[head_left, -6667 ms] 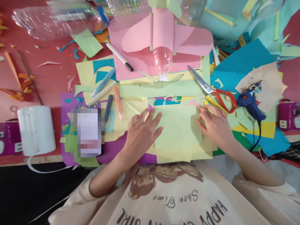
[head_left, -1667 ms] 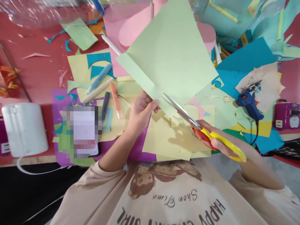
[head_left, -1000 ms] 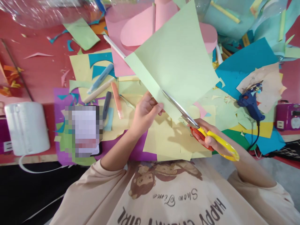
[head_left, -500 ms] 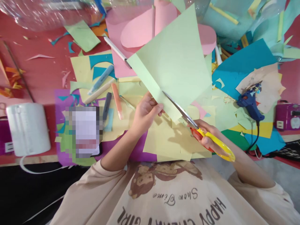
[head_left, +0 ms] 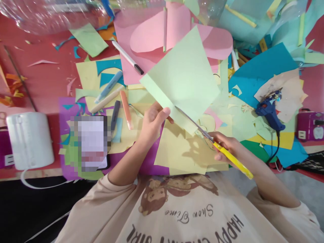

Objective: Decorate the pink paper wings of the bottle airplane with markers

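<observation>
The light green paper (head_left: 186,76) is held tilted just above the middle of the frame, with a narrow strip along its lower-left side. The left hand (head_left: 153,123) has its grip pinched on that strip, thumb on top. The scissors (head_left: 224,153) reach in from the lower right, their tip at the strip's inner line and their blades close together; how much paper lies between them cannot be told. The right hand's (head_left: 229,143) grip is closed around the yellow handle.

Below the paper, pale yellow sheets (head_left: 177,153) lie at lower centre. An orange marker (head_left: 126,109) and a dark marker (head_left: 115,116) lie left of centre, near a phone (head_left: 92,141). Above, a white pen (head_left: 126,56) rests partly on pink paper (head_left: 149,32). At the right is a blue glue gun (head_left: 269,109); at far left, a white case (head_left: 30,140) sits on the red worktop (head_left: 45,84). A clear plastic bottle (head_left: 55,17) lies at upper left.
</observation>
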### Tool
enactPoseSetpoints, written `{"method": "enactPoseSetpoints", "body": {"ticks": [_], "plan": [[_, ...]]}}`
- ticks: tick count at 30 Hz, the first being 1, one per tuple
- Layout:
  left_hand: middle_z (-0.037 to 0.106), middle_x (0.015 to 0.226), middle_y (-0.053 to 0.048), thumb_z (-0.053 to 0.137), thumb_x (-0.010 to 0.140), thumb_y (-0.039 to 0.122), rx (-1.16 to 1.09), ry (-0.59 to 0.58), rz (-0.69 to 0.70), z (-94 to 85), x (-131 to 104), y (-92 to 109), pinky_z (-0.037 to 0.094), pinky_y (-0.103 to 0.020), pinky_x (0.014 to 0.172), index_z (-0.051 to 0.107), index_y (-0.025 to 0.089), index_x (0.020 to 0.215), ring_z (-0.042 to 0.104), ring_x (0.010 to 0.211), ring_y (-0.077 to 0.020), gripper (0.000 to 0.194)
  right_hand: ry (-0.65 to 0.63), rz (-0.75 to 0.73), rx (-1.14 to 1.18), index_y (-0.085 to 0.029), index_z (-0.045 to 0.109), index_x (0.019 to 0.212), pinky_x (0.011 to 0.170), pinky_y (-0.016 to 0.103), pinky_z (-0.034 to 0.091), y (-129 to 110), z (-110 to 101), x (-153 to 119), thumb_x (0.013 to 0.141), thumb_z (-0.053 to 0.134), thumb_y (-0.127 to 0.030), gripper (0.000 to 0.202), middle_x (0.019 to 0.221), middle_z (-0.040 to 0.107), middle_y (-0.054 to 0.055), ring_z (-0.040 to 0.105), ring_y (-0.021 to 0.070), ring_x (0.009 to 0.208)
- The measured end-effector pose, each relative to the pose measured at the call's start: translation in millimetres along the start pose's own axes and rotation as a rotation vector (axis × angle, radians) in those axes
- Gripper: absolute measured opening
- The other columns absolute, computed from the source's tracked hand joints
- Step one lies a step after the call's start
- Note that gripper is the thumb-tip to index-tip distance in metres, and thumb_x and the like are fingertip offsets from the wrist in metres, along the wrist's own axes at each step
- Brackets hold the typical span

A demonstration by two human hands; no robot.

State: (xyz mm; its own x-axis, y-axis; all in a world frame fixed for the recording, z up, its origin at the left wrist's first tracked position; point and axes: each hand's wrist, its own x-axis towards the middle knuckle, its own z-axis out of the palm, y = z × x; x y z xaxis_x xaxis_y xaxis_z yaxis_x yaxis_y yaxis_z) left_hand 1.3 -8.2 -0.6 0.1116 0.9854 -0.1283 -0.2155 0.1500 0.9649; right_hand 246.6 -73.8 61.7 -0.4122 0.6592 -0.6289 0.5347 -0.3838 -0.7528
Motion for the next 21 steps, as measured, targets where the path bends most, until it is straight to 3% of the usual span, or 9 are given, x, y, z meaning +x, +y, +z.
{"method": "enactPoseSetpoints", "body": {"ticks": [5,10,14,21], "plan": [[0.060,0.061,0.000,0.065,0.078,0.039,0.059,0.075,-0.044,2.5,2,2,0.052,-0.024,0.054,0.060,0.017,0.067,0.060,0.057,-0.0121,0.025,-0.014,-0.048,-0.194,-0.021,0.046,0.113,0.054,0.022,0.031,-3,-9,-7,0.087,0.050,-0.060,0.047,0.072,0.042,-0.003,0.035,0.0108,0.060],[0.058,0.053,0.003,0.067,0.078,0.036,0.097,0.072,-0.041,3.5,0,4,0.049,-0.022,0.048,0.059,0.018,0.070,0.059,0.048,-0.0108,0.022,-0.062,-0.214,-0.177,-0.019,0.043,0.117,0.052,0.023,0.036,4,-15,-10,0.089,0.039,-0.066,0.055,0.079,0.050,0.002,0.041,0.0113,0.058],[0.059,0.054,0.004,0.069,0.077,0.036,0.083,0.069,-0.012,1.6,0,3,0.050,-0.021,0.047,0.060,0.018,0.078,0.060,0.046,-0.0112,0.020,-0.070,-0.149,-0.087,-0.020,0.046,0.118,0.049,0.022,0.031,3,-16,-10,0.080,0.037,-0.080,0.071,0.074,0.046,-0.001,0.037,0.0103,0.057],[0.059,0.055,0.005,0.070,0.079,0.035,0.030,0.024,0.010,0.7,-2,0,0.051,-0.021,0.046,0.061,0.020,0.081,0.061,0.046,-0.0105,0.018,-0.077,-0.109,0.055,-0.022,0.049,0.114,0.050,0.023,0.026,10,-13,-4,0.073,0.044,-0.083,0.073,0.074,0.037,-0.003,0.029,0.0097,0.059]]}}
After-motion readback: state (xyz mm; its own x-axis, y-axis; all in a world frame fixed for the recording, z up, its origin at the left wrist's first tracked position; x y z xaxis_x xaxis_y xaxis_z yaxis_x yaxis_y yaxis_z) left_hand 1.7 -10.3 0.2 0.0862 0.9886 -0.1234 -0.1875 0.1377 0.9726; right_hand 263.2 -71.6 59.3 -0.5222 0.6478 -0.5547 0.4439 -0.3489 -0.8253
